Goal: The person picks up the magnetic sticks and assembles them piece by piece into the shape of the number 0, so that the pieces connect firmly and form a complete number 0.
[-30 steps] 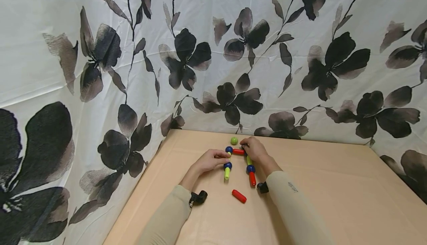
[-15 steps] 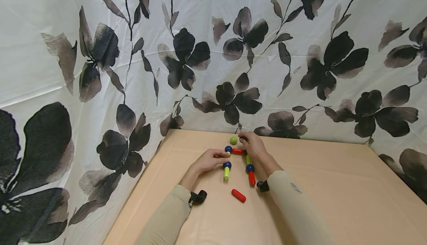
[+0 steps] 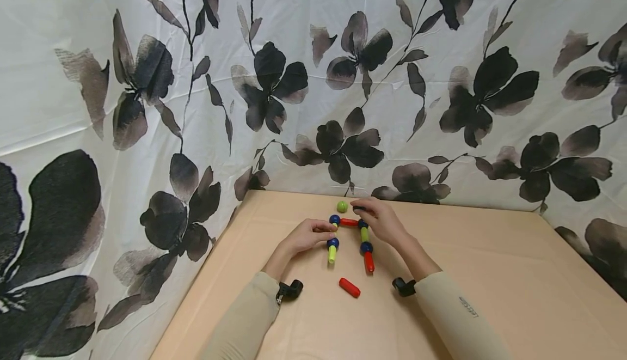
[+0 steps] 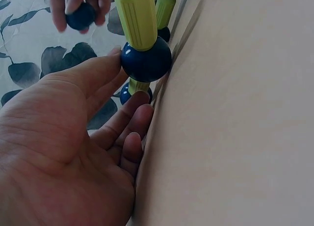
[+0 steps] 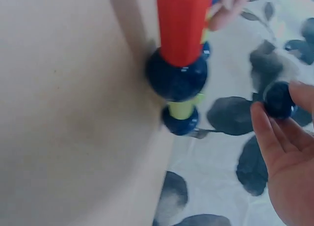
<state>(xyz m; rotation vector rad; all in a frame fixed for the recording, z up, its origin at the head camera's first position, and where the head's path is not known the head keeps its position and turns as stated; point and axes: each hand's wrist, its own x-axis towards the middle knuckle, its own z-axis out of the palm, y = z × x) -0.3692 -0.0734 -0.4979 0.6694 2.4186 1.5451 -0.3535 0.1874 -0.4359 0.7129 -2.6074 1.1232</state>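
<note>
Magnetic rods and balls form a three-sided frame on the table. Its left side has a yellow-green rod with a blue ball at its end. My left hand holds this side at the rod between two blue balls, thumb against the nearer ball. A red rod crosses the far end. On the right are a corner blue ball, a yellow-green rod, another blue ball and a red rod. Above the far right corner, my right hand pinches a loose dark blue ball.
A green ball lies beyond the frame, near the table's back edge. One loose red rod rests closer to me. A flower-printed cloth hangs behind the table.
With the dark blue ball in its fingers, my right hand has lifted off the frame's far right corner, uncovering the blue ball there. Its wrist has swung right. My left hand stays put.
</note>
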